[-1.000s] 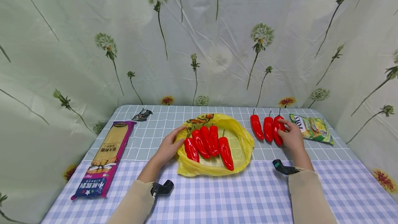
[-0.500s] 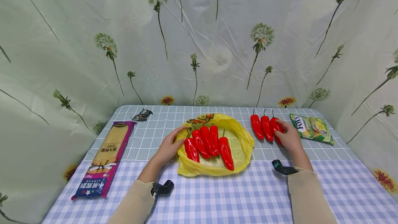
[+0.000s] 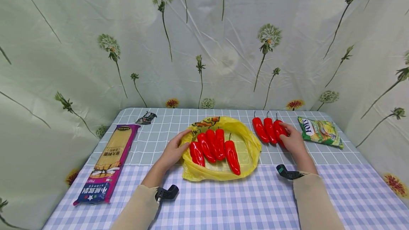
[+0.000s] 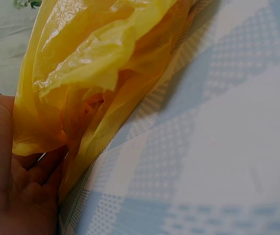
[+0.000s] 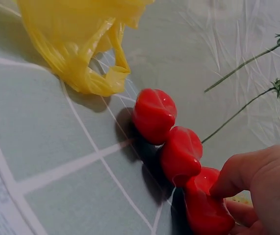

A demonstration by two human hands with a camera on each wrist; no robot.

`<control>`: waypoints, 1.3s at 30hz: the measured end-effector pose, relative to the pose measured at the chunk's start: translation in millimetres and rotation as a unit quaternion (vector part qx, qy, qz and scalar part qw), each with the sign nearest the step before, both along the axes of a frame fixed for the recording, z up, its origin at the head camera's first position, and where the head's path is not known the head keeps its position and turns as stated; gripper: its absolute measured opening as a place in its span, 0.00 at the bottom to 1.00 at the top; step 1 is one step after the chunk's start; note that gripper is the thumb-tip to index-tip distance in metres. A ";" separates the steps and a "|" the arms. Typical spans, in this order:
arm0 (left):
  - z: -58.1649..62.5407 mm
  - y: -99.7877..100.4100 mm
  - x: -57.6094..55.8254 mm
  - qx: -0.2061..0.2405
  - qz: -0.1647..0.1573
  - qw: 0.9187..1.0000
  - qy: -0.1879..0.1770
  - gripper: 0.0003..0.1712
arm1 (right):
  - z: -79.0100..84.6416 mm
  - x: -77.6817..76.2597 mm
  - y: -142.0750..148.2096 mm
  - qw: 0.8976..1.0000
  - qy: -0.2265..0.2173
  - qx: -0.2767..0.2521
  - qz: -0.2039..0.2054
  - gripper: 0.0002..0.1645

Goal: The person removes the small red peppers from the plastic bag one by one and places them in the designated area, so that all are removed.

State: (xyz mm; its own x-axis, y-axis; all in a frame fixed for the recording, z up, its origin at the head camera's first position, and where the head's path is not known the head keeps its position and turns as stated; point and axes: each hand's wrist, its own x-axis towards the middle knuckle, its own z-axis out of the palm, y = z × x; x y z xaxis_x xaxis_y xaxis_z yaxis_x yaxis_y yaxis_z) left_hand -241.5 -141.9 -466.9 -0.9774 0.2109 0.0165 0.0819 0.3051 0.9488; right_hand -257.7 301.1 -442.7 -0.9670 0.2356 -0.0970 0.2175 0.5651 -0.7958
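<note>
My left hand (image 3: 174, 150) holds the left side of an open yellow plastic bag (image 3: 204, 176), with thumb and fingers on its film. Several shiny red chili peppers (image 3: 232, 157) lie inside the bag. To the bag's right, three more peppers lie side by side: a left one (image 3: 260, 129), a middle one (image 3: 270, 130) and a right one (image 3: 279, 129). My right hand (image 3: 293, 139) grips that rightmost pepper, its thumb on the near side in the right wrist view. There the three peppers (image 5: 154, 115) are seen end-on, close against each other.
A green snack packet (image 3: 320, 132) lies right of my right hand. At the left is a long pasta package (image 3: 110, 162), with a small black wrapper (image 3: 146, 118) behind it. A flower-printed curtain (image 3: 220, 45) stands behind the table (image 3: 230, 201).
My right hand has moved left with the rightmost pepper, and the other two loose peppers have shifted left in turn, closer to the bag. My left hand and the bag have stayed put.
</note>
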 end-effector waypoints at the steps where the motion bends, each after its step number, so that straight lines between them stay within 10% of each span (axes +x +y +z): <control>1: 0.0 0.2 0.0 -0.001 0.000 1.000 0.001 0.31 | -0.4 -0.3 -0.6 1.000 0.002 0.000 0.001 0.40; 30: 0.0 -1.7 0.2 -0.001 -0.005 1.000 -0.003 0.30 | 8.7 -0.2 -12.2 0.999 -0.031 -0.006 -0.015 0.37; 39: -0.2 -0.5 -0.3 -0.005 -0.001 1.000 0.001 0.30 | 21.9 2.2 -19.5 0.998 0.026 0.053 0.004 0.30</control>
State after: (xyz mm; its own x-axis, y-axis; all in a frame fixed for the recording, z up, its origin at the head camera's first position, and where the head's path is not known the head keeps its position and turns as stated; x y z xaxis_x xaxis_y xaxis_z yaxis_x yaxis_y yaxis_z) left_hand -241.7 -142.4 -467.1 -0.9771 0.2121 0.0163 0.0839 0.3139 0.9457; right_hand -255.5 281.6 -420.8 -0.9719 0.2346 -0.0209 0.1726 0.6488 -0.7411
